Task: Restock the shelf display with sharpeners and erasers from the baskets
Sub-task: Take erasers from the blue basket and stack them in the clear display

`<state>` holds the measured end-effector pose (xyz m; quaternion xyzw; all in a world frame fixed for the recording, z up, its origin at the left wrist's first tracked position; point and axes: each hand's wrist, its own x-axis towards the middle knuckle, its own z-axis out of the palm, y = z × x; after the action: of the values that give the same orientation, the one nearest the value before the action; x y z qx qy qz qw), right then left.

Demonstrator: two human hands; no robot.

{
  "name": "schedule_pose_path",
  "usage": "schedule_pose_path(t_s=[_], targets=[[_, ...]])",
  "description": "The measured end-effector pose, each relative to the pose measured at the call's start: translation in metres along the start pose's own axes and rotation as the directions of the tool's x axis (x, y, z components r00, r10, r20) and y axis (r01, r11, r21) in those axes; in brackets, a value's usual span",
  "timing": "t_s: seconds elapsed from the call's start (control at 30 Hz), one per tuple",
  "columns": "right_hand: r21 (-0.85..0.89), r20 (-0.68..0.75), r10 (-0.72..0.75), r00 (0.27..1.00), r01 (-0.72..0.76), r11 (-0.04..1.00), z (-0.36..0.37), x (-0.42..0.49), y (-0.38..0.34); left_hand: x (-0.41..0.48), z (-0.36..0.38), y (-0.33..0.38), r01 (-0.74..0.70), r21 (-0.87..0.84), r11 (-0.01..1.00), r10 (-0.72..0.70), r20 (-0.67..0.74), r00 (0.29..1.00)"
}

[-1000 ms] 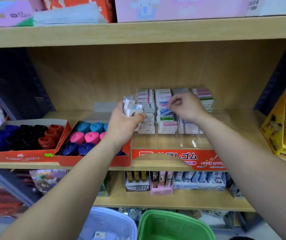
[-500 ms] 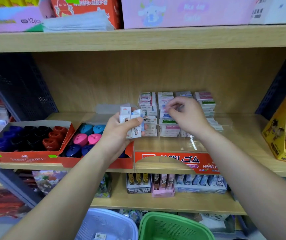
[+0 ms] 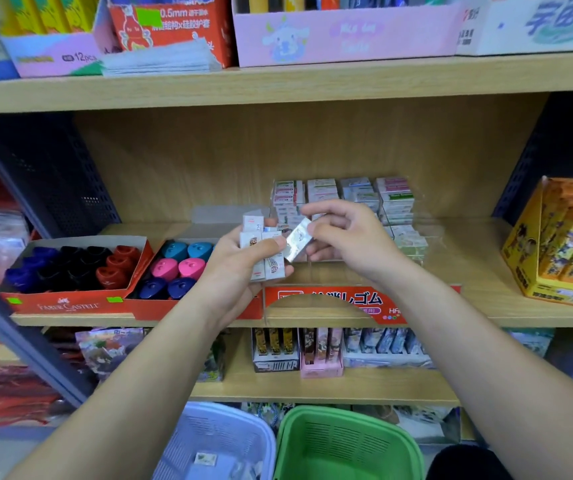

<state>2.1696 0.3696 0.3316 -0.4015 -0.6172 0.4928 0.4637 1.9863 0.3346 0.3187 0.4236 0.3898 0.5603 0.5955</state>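
Several white-wrapped erasers [image 3: 262, 254] stacked in my left hand [image 3: 233, 277], fingers [image 3: 265, 244] curled round them; right hand [image 3: 354, 242] pinches one silvery eraser [image 3: 298, 240] in front of the clear eraser display [image 3: 333, 300] (red front, Japanese lettering). I read "FABER-CASTELL" on the sharpener tray [image 3: 66, 305], "12pcs" on a pink box [image 3: 53, 57], "0.5mm" on a red box [image 3: 170, 27]. Wooden shelf [image 3: 485, 320]; lavender basket [image 3: 219, 434], green basket [image 3: 343, 445] below.

Head-worn view — forward, downward, near shelf [image 3: 479, 268]
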Motion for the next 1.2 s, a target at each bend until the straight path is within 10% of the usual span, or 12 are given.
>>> schedule_pose_path(t_s=[0.77,1.0,1.2], targets=[[0.263,-0.111,0.119,0.987,-0.087,0.961,-0.032,-0.024,0.028,0.007,0.019,-0.018,0.026,0.277,0.96,-0.005,-0.074,0.997],[-0.107,-0.443,0.038,0.896,-0.095,0.99,-0.11,-0.013,0.018,0.024,0.035,-0.016,0.027,0.39,0.921,-0.01,-0.046,0.999],[-0.198,-0.456,0.109,0.883,-0.22,0.955,-0.152,0.019,0.015,0.055,0.055,-0.019,0.036,0.468,0.883,-0.018,-0.043,0.999]])
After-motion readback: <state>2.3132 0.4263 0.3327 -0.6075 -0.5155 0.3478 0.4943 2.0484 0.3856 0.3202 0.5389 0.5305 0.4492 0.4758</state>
